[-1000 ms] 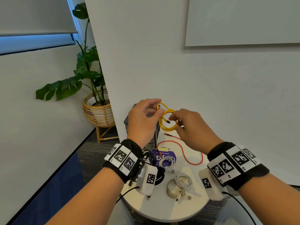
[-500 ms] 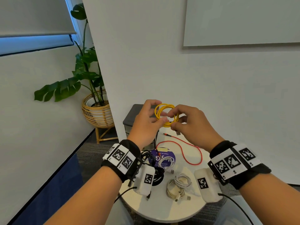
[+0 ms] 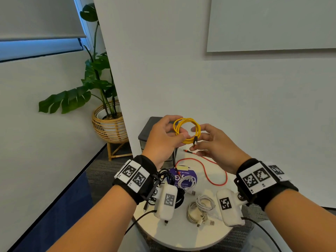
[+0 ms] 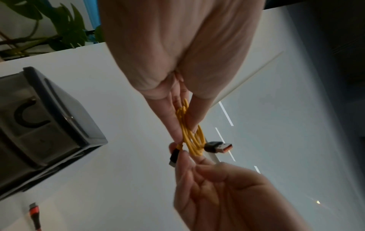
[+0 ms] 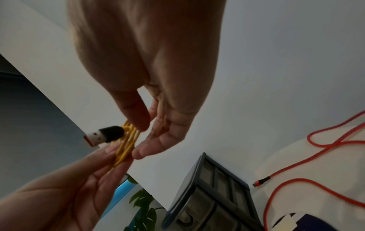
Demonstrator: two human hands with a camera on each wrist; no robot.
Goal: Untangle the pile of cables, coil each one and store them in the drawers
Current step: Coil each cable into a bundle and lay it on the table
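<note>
A yellow cable (image 3: 182,122), wound into a small coil, hangs in the air above the table between both hands. My left hand (image 3: 180,131) pinches the coil's left side between thumb and fingers. My right hand (image 3: 193,140) pinches the black plug end at the coil's lower right, its other fingers spread. In the left wrist view the yellow cable (image 4: 189,140) shows edge-on with a USB plug (image 4: 218,147) sticking out. The right wrist view has the same cable (image 5: 126,146) between the two hands. The grey drawer unit (image 3: 147,130) stands behind my left hand, against the wall.
On the round white table (image 3: 181,235) lie a loose red cable (image 3: 214,166), coiled white cables (image 3: 200,208), a black cable (image 3: 163,177) and a purple disc (image 3: 192,174) with a white coil on it. A potted plant (image 3: 101,99) stands at the left.
The hands have drawn slightly apart and the yellow coil has opened into a rounder loop. The right fingers have shifted from the coil's middle to the plug end.
</note>
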